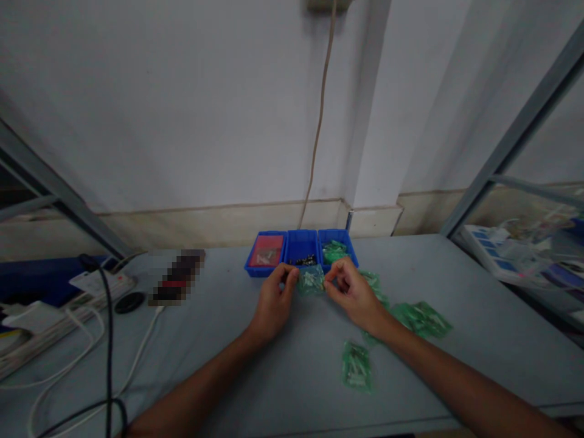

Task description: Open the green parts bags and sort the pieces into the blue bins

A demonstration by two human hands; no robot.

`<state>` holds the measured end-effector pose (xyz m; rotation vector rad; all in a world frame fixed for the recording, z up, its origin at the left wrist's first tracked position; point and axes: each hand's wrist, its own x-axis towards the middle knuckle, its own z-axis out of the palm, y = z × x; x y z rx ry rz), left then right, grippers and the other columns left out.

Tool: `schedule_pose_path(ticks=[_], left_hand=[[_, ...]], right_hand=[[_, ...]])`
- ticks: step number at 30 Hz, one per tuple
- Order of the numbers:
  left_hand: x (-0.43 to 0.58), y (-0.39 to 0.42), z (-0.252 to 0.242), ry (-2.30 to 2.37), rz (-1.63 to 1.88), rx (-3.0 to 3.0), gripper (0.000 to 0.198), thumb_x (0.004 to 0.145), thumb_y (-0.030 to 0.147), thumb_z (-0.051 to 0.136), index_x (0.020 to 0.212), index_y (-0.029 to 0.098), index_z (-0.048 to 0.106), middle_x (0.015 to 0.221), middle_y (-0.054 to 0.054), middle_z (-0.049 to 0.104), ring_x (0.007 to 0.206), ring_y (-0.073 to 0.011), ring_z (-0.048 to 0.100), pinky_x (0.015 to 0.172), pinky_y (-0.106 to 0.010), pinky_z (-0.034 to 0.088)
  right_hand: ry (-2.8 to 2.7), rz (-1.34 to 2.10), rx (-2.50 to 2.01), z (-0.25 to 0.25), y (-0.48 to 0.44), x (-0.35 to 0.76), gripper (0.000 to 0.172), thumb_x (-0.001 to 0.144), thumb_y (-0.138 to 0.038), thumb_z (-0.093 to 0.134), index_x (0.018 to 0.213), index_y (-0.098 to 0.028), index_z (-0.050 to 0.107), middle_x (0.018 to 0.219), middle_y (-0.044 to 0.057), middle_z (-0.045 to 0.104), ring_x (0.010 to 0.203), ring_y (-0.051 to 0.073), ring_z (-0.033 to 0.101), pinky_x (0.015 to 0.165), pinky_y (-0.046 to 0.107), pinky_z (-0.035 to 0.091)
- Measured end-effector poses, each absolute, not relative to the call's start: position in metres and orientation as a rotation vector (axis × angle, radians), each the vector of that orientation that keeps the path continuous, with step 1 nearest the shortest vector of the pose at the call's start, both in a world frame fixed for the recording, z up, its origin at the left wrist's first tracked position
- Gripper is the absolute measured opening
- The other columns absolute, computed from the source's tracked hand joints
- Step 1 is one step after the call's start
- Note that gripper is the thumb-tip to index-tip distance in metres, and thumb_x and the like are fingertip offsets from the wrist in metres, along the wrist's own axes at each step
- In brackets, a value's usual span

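Observation:
Between my two hands, a small clear greenish plastic bag (311, 280) with light-coloured small parts inside is held up by its side edges. My left hand (275, 298) pinches its left edge, and my right hand (347, 285) pinches its right edge. Just behind stand three blue bins in a row. The left bin (249, 267) holds a pink-red sheet or bag with pale parts, the middle bin (301, 244) has small dark and shiny pieces, and the right bin (335, 233) contains green bags. What the small parts are is too fine to tell.
One filled green bag (357, 366) lies in front of my right forearm; several more green bags (422, 319) lie beyond it. At left are a pixelated phone-like object (177, 278), a black round disc (130, 302), a power strip (41, 337) and cables. Metal posts flank the table.

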<state>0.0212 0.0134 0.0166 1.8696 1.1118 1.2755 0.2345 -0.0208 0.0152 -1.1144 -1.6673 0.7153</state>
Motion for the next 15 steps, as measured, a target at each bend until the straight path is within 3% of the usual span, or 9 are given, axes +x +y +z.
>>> schedule_pose_path(ticks=[6,11,15], left_hand=[[0.0223,0.0081,0.0160,1.012,1.232,1.736,0.024,0.105,0.042,0.054,0.101,0.019,0.060,0.084,0.001,0.058,0.074,-0.0146,0.053,0.069,-0.026,0.043],[0.0222,0.0084,0.0156,0.941,1.086,1.671,0.031,0.094,0.044,0.072,0.109,0.018,0.064,0.086,-0.001,0.064,0.074,-0.0154,0.057,0.068,-0.026,0.045],[0.0215,0.0106,0.0157,0.877,0.976,1.646,0.032,0.095,0.046,0.071,0.105,0.017,0.069,0.097,-0.006,0.072,0.083,-0.0188,0.064,0.075,-0.030,0.049]], right_hand=[[-1.603,0.736,-1.093,0.0152,-0.0191,0.2349,0.011,0.093,-0.021,0.064,0.097,-0.025,0.055,0.068,-0.008,0.040,0.058,0.014,0.040,0.055,0.027,0.029],[-1.530,0.782,-1.025,0.0171,-0.0174,0.2344,0.011,0.095,-0.026,0.064,0.100,-0.024,0.055,0.078,-0.004,0.051,0.061,0.013,0.043,0.057,0.027,0.032],[-1.562,0.866,-0.985,0.0158,-0.0193,0.2329,0.014,0.097,-0.027,0.064,0.107,-0.025,0.054,0.083,-0.003,0.055,0.068,0.015,0.050,0.063,0.028,0.038]])
